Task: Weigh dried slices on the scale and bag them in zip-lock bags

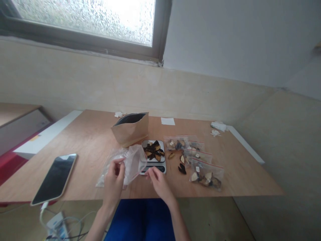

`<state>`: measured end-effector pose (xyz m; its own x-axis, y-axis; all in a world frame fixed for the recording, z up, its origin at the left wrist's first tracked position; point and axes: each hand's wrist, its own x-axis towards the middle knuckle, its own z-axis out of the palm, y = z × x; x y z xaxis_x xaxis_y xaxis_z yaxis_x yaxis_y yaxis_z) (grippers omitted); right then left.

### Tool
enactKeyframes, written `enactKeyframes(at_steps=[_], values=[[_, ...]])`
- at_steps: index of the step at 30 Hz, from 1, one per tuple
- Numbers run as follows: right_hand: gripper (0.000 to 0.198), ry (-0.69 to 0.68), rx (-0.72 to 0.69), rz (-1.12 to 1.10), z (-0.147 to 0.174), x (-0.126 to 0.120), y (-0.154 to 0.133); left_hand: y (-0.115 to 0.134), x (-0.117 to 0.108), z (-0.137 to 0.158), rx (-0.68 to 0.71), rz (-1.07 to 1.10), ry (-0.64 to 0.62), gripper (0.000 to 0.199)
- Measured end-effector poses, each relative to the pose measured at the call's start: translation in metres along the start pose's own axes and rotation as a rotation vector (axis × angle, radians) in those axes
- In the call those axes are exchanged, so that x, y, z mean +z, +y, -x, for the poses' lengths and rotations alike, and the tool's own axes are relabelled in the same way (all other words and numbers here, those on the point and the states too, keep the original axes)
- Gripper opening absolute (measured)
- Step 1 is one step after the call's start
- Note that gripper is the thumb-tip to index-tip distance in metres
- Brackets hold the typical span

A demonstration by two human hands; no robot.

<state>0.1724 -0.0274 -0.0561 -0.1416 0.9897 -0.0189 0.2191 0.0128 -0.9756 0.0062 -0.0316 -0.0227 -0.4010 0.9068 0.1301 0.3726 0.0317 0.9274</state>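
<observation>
On my feed, taking the scale (162,144) as the dial's centre, I see a pale grey-white body and a black panel. Its slices (155,151) are near-black and tan. The paper bag (130,132) at eleven o'clock is plain brown, dark inside; the plastic bag (132,167), nearer eight, is clear and whitish. Zip bags (207,176) around three carry red stripes. The phone (55,178) at nine: black screen, beige edge. The table (240,175) is brown, faintly grained.

Window (87,20) upper L = main light, partly blown out; rest dimmer, soft shadows, wide-lens distort. twd edges
</observation>
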Motion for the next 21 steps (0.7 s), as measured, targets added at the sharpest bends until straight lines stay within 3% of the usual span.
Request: enactKeyframes(at_steps=[7, 14, 21], values=[[0.025, 0.476, -0.189, 0.197, -0.022, -0.041, 0.013, 0.027, 0.013, -0.032, -0.003, -0.050, -0.022, 0.031], [0.044, 0.351, -0.309, 0.529, -0.047, -0.033, 0.026, 0.033, 0.024, -0.044, -0.065, -0.025, 0.021, 0.024], [0.029, 0.463, -0.296, 0.641, -0.056, -0.020, 0.037, 0.030, 0.030, -0.043, 0.058, -0.130, 0.075, 0.023]])
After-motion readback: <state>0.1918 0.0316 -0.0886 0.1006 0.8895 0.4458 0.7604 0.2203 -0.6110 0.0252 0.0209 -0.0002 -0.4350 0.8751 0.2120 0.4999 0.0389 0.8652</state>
